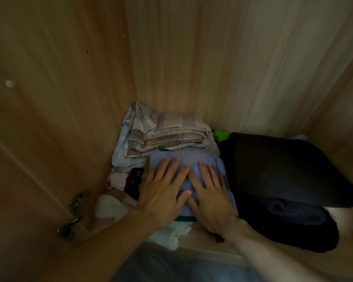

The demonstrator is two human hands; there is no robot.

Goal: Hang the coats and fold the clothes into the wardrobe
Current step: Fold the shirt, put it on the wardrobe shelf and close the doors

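Both hands, left hand and right hand, press flat with straight fingers on the folded lilac garment inside the wardrobe.

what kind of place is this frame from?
Probably inside a wooden wardrobe: wood-grain walls meet in a corner, a metal door hinge sits at the left, and folded clothes are stacked on its floor.

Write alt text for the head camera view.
The left hand and right hand press flat on a folded lavender garment inside a wooden wardrobe. A folded plaid cloth lies behind it, and dark folded clothes lie to its right.
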